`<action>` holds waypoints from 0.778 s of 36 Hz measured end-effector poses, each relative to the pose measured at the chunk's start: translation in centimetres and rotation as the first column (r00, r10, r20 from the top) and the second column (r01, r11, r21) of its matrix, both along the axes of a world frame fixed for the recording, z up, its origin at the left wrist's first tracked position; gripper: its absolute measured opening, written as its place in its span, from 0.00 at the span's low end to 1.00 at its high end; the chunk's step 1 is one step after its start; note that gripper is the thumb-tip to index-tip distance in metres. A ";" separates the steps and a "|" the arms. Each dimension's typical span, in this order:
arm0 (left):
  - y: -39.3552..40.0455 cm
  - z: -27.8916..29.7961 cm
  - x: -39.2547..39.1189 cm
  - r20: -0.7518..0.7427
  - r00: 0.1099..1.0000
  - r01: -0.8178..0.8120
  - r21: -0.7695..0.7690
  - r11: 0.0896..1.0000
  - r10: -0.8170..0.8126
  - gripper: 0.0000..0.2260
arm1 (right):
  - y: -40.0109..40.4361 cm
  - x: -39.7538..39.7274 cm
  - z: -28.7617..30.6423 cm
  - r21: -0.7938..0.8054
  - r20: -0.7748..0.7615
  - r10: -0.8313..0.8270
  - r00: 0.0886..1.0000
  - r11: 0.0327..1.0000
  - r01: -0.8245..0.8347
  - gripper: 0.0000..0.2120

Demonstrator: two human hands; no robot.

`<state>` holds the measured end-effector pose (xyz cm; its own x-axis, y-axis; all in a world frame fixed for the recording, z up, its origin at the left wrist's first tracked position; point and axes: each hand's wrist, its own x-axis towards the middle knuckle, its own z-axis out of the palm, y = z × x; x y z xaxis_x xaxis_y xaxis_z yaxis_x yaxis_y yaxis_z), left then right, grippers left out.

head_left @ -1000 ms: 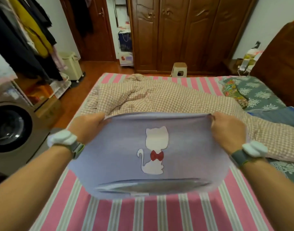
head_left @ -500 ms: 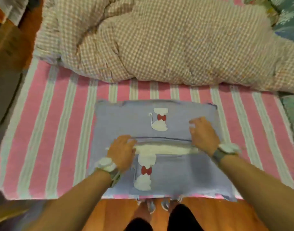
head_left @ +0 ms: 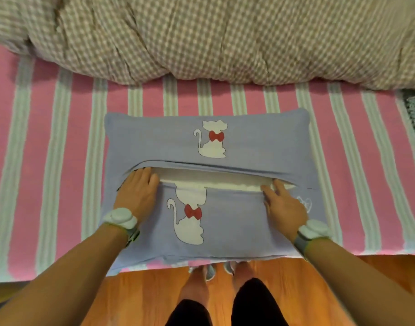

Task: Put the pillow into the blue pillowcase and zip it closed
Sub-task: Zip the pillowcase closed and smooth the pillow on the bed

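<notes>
Spreading apart since before, hands (head_left: 140, 194) at pillowcase (head_left: 249, 147) opening

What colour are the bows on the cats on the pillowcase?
Red. Both white cats on the blue pillowcase wear a red bow, clearest in the head view.

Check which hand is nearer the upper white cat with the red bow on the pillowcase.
Left. The left hand lies at the opening's left end, just below-left of the upper cat. The right hand rests on the pillowcase at the opening's right end, farther off.
</notes>
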<state>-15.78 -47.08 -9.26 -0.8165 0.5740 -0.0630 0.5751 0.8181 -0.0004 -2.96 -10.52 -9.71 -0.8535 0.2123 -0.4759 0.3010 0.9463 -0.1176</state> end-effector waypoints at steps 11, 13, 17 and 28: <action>0.1 -3.9 0.3 0.018 0.999 0.027 -0.004 1.000 -0.026 0.03 | 2.5 -5.4 -2.0 -0.120 -0.499 -0.558 0.663 0.802 0.585 0.03; -0.7 -4.1 0.6 0.002 1.000 0.008 -0.058 0.998 -0.008 0.05 | 2.3 -5.0 -3.1 -0.107 -0.502 -0.577 0.644 0.781 0.616 0.02; -0.6 -2.9 -0.6 -0.112 0.993 -0.039 -0.105 0.994 0.027 0.03 | 1.5 -3.3 -4.5 -0.037 -0.448 -0.514 0.732 0.828 0.559 0.03; 1.5 -4.9 0.0 -0.127 0.859 -0.509 -0.118 0.853 0.495 0.04 | -0.9 -3.2 -3.6 -0.203 -0.489 -0.710 0.506 0.657 0.726 0.12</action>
<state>-15.75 -45.61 -14.20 -0.9969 0.0747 -0.0262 0.0780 0.9823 -0.1703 -6.19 -11.37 -13.29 -0.4997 0.8657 -0.0295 0.7845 0.4378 -0.4392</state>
